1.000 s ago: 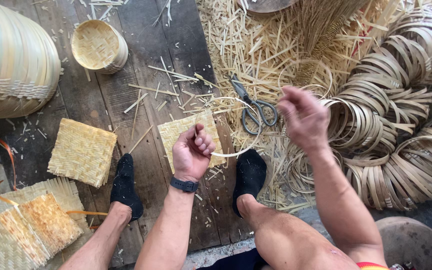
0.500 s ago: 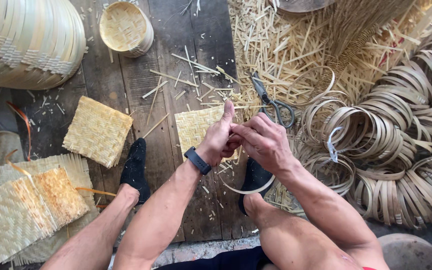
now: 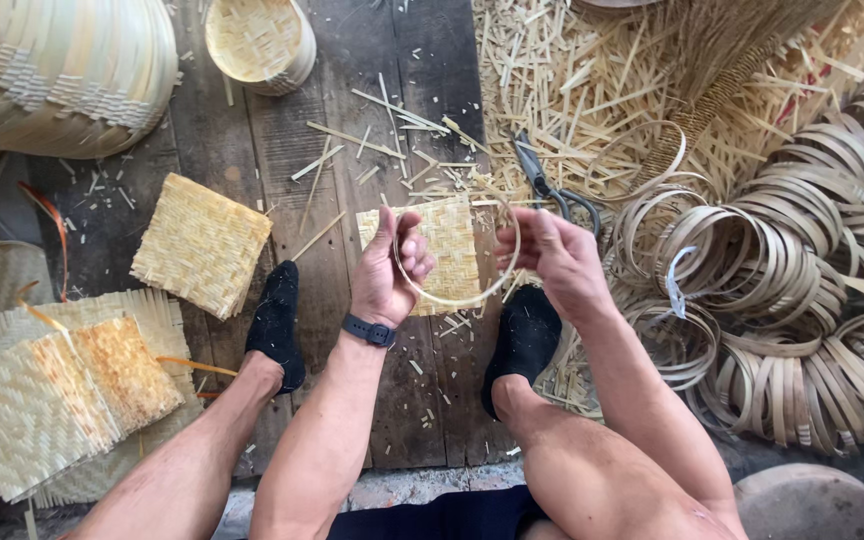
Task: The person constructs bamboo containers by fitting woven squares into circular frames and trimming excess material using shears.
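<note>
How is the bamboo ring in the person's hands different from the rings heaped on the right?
The held ring is a single thin hoop, gripped by the left hand and right hand above a woven mat; the heaped rings are many, stacked and bundled on the floor. The held ring looks narrower than the broad heaped rings. Both are pale bamboo strips bent into circles.

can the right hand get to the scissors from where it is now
Probably yes. The scissors lie on the straw just beyond the right hand, with nothing between them. But both it and the left hand grip a thin bamboo hoop, so it must let go first.
</note>
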